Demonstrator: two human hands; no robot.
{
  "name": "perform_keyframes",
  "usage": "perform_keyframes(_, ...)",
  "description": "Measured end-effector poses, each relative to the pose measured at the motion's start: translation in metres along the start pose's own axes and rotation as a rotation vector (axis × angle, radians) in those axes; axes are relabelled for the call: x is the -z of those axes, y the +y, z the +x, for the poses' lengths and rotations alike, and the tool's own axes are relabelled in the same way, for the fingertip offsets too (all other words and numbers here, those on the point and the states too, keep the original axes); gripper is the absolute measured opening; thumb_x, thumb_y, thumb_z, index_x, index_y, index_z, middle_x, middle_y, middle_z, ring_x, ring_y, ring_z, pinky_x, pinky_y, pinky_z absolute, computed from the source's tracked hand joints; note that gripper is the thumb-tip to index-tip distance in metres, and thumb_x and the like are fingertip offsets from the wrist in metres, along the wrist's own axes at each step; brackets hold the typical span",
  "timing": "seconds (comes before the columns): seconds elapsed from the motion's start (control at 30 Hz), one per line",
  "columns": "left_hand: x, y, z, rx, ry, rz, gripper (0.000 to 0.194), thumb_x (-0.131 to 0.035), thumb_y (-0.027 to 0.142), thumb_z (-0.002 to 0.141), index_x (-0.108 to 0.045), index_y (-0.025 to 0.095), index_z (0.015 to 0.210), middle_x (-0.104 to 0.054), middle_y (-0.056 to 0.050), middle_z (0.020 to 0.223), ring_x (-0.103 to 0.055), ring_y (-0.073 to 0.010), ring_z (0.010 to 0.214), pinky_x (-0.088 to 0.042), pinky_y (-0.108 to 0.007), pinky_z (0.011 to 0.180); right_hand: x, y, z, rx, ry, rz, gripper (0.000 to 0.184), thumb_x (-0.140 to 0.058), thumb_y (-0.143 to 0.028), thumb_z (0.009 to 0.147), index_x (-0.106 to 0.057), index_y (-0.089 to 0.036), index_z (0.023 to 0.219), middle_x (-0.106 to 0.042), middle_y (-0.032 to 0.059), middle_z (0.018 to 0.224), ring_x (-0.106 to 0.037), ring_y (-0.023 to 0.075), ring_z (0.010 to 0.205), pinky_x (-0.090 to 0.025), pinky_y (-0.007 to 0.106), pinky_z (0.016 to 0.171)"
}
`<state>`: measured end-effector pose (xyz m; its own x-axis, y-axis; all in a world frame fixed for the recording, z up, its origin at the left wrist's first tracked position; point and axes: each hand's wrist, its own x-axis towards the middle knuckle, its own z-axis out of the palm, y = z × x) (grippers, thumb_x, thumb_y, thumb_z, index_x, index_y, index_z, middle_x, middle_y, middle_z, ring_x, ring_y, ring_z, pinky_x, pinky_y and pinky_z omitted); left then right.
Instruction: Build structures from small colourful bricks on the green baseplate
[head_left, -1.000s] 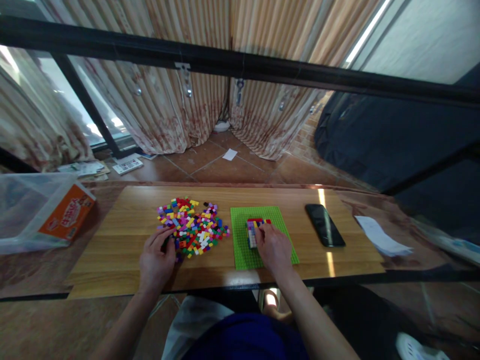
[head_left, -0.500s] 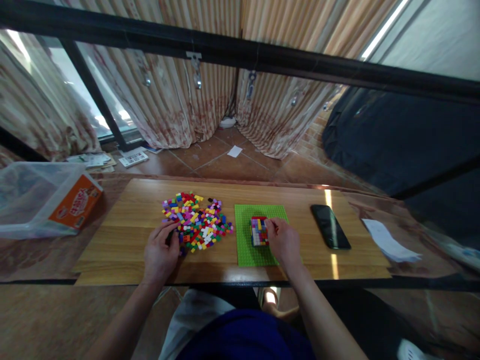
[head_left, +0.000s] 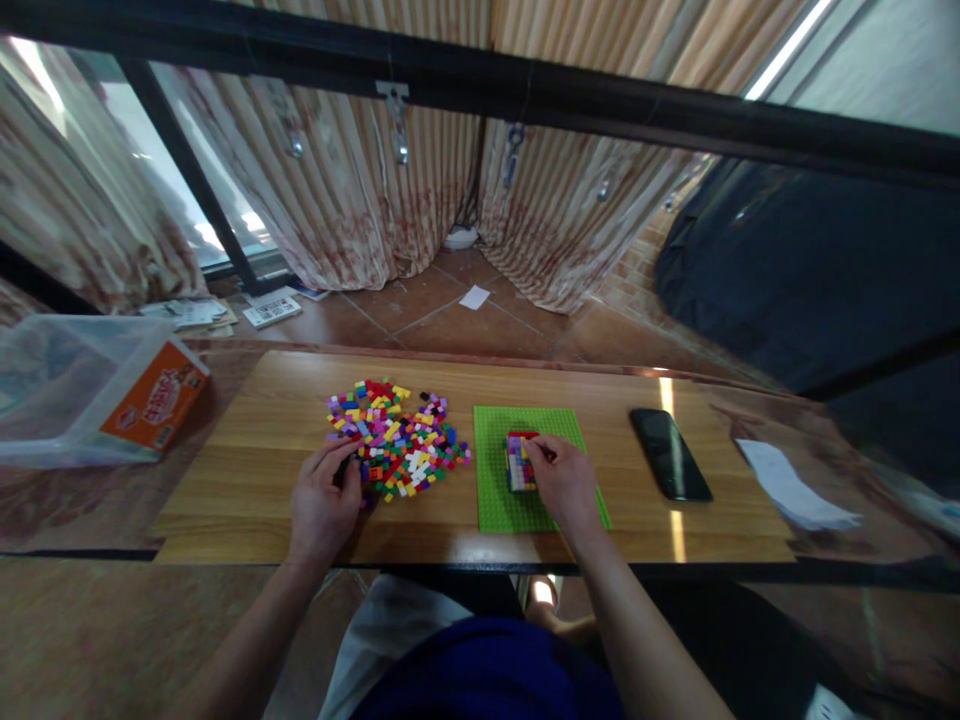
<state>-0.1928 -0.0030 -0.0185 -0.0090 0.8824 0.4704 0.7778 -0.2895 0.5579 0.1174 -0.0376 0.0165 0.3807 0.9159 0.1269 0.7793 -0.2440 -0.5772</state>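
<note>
A green baseplate (head_left: pixel 495 500) lies on the wooden table (head_left: pixel 247 480), with a small block of coloured bricks (head_left: pixel 517 462) built on it. My right hand (head_left: pixel 564 483) rests on the plate, its fingers curled and pinched against the right side of that block. A heap of loose coloured bricks (head_left: pixel 397 440) lies left of the plate. My left hand (head_left: pixel 324 500) sits at the heap's near-left edge, fingers bent and touching the bricks; what they hold, if anything, is hidden.
A black phone (head_left: pixel 670 453) lies right of the baseplate, and a white paper (head_left: pixel 795 490) beyond it. A clear plastic bin (head_left: pixel 67 385) with an orange box (head_left: pixel 154 398) stands at the far left. Curtains and a black bar rise behind the table.
My view has shifted slightly. My right hand slid from the block's near side to its right side. The left hand has stayed at the heap's edge.
</note>
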Motion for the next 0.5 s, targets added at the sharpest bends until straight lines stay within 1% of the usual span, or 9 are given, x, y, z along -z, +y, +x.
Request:
perform_keyframes(0.17, -0.0003, 0.0002, -0.0004, 0.018, -0.012, -0.004, 0.027, -0.047, 0.03, 0.088, -0.067, 0.018, 0.1, -0.068, -0.01, 0.11, -0.062, -0.024, 0.106, -0.049, -0.042, 0.098, -0.0012, 0.001, 0.0004, -0.002, -0.018, 0.026, 0.033, -0.049, -0.045, 0.087, -0.071, -0.022, 0.081, -0.07, 0.0043, 0.082, -0.06, 0.0167, 0.072, -0.04, 0.027, 0.066)
perform_keyframes(0.37, -0.0015, -0.0028, -0.0013, 0.027, -0.021, -0.031, 0.028, -0.046, 0.03, 0.088, -0.067, 0.018, 0.101, -0.067, -0.011, 0.111, -0.061, -0.0242, 0.108, -0.048, -0.042, 0.1, -0.0008, 0.0, -0.0003, 0.053, -0.03, -0.028, 0.032, -0.047, -0.043, 0.09, -0.069, -0.021, 0.082, -0.07, 0.0051, 0.082, -0.06, 0.0175, 0.074, -0.038, 0.027, 0.067)
perform_keyframes(0.5, -0.0022, -0.004, -0.0024, 0.023, -0.01, -0.053, 0.027, -0.046, 0.029, 0.088, -0.068, 0.017, 0.101, -0.067, -0.011, 0.109, -0.06, -0.0245, 0.109, -0.048, -0.043, 0.1, 0.0002, -0.0006, -0.003, 0.063, 0.004, -0.046, 0.034, -0.044, -0.041, 0.092, -0.068, -0.019, 0.082, -0.069, 0.0066, 0.081, -0.06, 0.0181, 0.072, -0.037, 0.028, 0.065)
